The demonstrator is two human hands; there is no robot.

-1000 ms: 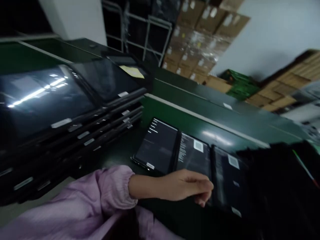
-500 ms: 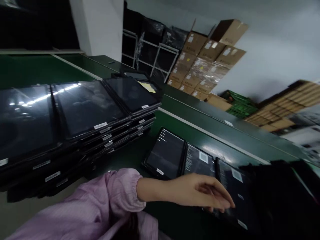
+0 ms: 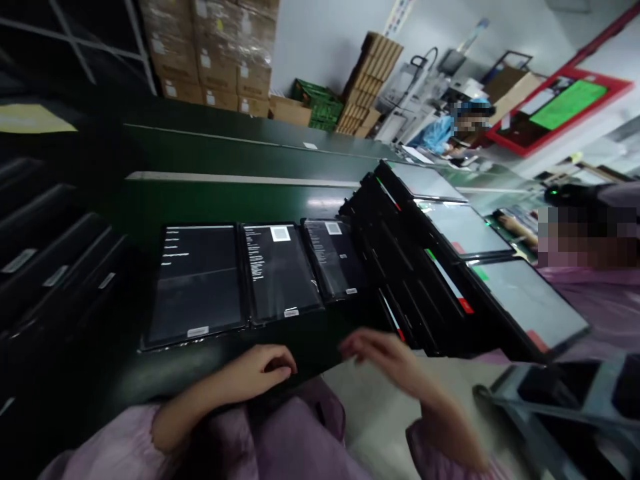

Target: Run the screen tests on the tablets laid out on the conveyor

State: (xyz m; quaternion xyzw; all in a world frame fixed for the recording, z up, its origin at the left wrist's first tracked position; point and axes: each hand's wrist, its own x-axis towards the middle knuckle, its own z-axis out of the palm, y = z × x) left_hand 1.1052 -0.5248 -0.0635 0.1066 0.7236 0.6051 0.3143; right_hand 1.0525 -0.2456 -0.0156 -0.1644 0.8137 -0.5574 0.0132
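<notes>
Three tablets lie side by side on the green bench. The left tablet [image 3: 197, 287] shows a few text lines on a dark screen; the middle tablet [image 3: 280, 273] and the right tablet [image 3: 336, 257] show text and a white square code. My left hand [image 3: 263, 370] hovers just in front of the middle tablet, its fingers loosely bent with a gap to the thumb and nothing held. My right hand [image 3: 387, 357], slightly blurred, is off the bench's front edge to the right, fingers stretched out and holding nothing.
Tall stacks of tablets [image 3: 450, 227] with lit screens rise at the right; more stacked tablets [image 3: 60, 253] stand at the left. Beyond them on the right is a person in a pink garment [image 3: 595, 300]. A metal-framed stool or cart [image 3: 550, 400] stands at lower right.
The view has swung right, bringing the right-hand stacks and two people into sight. A hand that reached over the tablets has drawn back, and both my hands now show in front of them.
</notes>
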